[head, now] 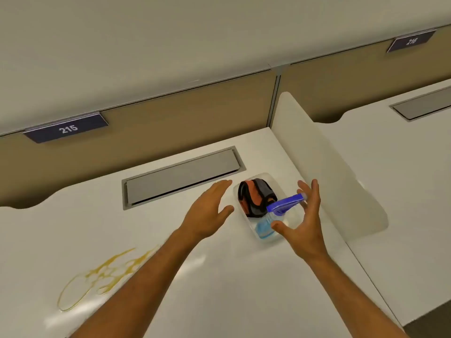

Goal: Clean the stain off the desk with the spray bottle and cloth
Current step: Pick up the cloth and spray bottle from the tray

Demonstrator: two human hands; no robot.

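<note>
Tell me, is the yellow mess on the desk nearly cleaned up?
Not yet. Nothing looks done: the yellow stain is all there on the desk. Right now both open hands reach for the clear tray; the right hand is closing around the spray bottle, the left hand is beside the cloth. Grabbing, spraying and wiping are left.

Both arms reach forward, left hand (207, 211) and right hand (305, 220) spread, empty.

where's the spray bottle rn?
Head view, right of centre: the spray bottle lies in a clear tray on the desk, beside the bunched cloth, with the open right hand around it, not yet gripping.
</note>
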